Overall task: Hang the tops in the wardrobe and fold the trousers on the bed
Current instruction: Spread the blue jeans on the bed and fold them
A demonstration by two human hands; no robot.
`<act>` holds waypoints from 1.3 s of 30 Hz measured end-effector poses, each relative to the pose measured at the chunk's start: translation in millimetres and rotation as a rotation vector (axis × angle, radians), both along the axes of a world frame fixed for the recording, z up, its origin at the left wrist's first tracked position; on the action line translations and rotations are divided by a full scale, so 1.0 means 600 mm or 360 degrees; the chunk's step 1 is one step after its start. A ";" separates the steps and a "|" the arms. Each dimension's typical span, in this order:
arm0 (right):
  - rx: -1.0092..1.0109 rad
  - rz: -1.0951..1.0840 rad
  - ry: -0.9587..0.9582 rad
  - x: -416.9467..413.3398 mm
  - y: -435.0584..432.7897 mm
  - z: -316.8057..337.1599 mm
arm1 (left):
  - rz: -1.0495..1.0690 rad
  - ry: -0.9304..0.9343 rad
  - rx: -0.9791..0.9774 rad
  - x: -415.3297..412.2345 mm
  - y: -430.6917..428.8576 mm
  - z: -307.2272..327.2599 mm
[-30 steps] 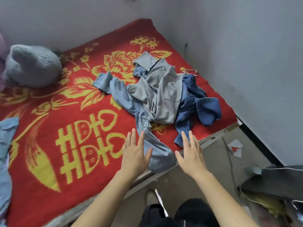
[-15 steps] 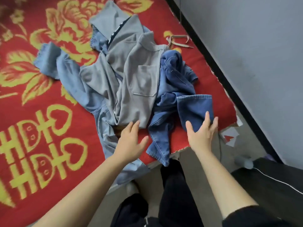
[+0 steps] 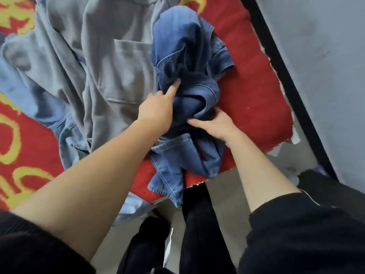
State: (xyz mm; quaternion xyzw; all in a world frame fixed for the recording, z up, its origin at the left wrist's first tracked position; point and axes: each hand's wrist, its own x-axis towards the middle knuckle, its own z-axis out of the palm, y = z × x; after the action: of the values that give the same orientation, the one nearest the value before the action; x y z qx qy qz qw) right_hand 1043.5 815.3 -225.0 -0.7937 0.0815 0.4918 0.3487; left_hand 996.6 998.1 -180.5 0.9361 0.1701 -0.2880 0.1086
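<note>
Centre frame: left hand (image 3: 156,109) and right hand (image 3: 215,124), open before, are now gripping the dark jeans (image 3: 177,36); folding is probably starting.

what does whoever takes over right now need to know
Left hand: one finger on the dark jeans, grip unclear.
Right hand: grips a fold of the same jeans.
Grey top and light jeans lie crumpled beside them on the bed.
Done: none of these is folded or hung.
Left: hang the top, fold both jeans.
</note>
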 end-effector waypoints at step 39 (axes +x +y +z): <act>0.0493 0.0821 -0.1610 -0.331 0.251 0.248 | 0.2455 -0.0805 -0.1740 -0.443 0.239 0.148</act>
State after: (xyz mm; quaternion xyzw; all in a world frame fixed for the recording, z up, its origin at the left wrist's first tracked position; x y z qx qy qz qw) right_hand 845.0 966.0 -76.1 -0.8636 -0.3635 0.1272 0.3253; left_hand 730.7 1141.4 -91.7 0.4226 0.5505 0.0321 0.7193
